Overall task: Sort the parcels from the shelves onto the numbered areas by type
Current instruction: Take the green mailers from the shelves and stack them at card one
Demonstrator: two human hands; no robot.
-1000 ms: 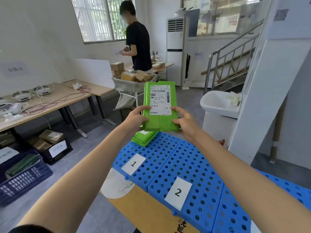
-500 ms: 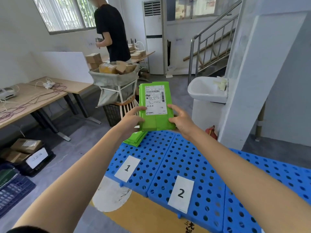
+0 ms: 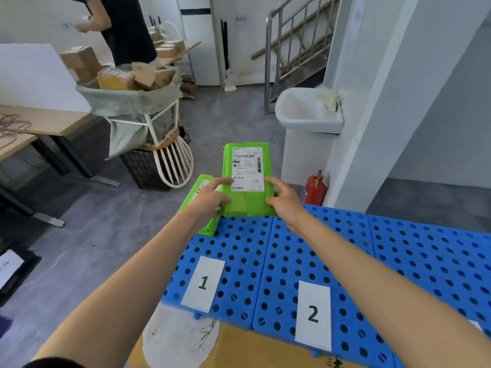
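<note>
- Looking down from the head camera, two bare forearms reach forward over a row of blue perforated panels [image 3: 398,261].
- The left hand [image 3: 210,201] and the right hand [image 3: 285,201] hold a green parcel [image 3: 245,203] between them, upright and facing the camera.
- Each hand pinches a lower side edge of the parcel, with the thumb on the front and the fingers curled behind.
- A white shipping label [image 3: 248,168] with barcodes covers the upper part of the parcel's front.
- The parcel's bottom edge sits at the far edge of the panels, about where the first and second panels meet; whether it touches them cannot be told.
- A second green parcel [image 3: 210,227] lies flat at the far left corner of the first panel, partly hidden behind the left hand and just beside the held one.
- A white card printed "1" [image 3: 203,282] lies near the front of the first panel, and a card printed "2" [image 3: 313,314] lies on the next panel to its right.
- Brown cardboard [image 3: 239,349] shows beneath the panels' near edge.
- Beyond the panels stand a white sink [image 3: 305,112] and a red fire extinguisher [image 3: 314,188] against a white pillar.
- To the left, a grey bag cart [image 3: 127,104] holds cardboard boxes [image 3: 143,75], and a person in a black shirt [image 3: 127,27] stands behind it.
</note>
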